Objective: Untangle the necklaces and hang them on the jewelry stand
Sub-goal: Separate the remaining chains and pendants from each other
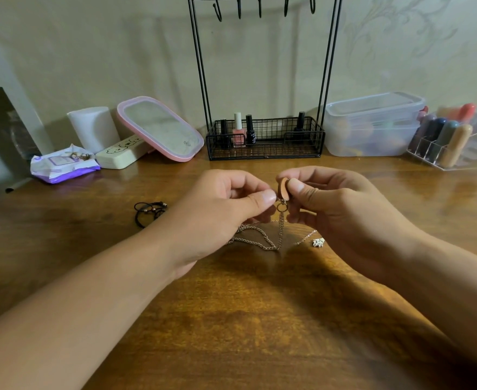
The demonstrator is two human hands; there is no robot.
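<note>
Where fingers [296, 187] pinch, pendant [283, 188] upright, chain [280, 229] plumb

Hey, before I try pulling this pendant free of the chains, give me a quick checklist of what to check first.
1. Right hand pinches the round pendant: ok.
2. Left hand pinches at the small ring: ok.
3. Chains free of each other: not ok, they cross and loop below the ring.
4. Star charm resting on the table, clear of both hands: ok.
5. Stand hooks free: ok, those in view hold nothing.
6. Clasp open: cannot tell.
</note>
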